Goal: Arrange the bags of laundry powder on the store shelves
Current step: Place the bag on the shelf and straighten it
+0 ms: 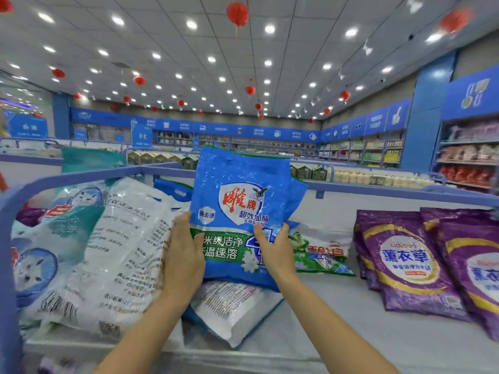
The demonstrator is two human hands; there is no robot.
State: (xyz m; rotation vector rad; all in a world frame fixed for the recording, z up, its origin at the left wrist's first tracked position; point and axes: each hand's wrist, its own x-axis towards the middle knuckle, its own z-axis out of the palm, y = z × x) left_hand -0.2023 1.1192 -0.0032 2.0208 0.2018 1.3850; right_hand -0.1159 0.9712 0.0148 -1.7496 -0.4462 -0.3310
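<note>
A blue and green bag of laundry powder (pixel 237 195) stands upright in the middle of the shelf top, held from both sides. My left hand (pixel 183 255) grips its left edge, thumb on the front. My right hand (pixel 275 249) grips its lower right part, thumb across the front. Below it lies a white bag (pixel 232 306) on its back. A large white bag with printed text (pixel 121 252) leans at the left, next to teal and white bags (pixel 51 238). Two purple bags (pixel 405 260) lean at the right. A green and white bag (pixel 321 252) lies flat behind my right hand.
The grey shelf surface (pixel 337 319) has a blue rail (pixel 378 188) around it. Another blue bag (pixel 172 188) stands behind the held one. Beyond are further store shelves (pixel 467 157) with goods, blue signs and red lanterns (pixel 237 13) under the ceiling.
</note>
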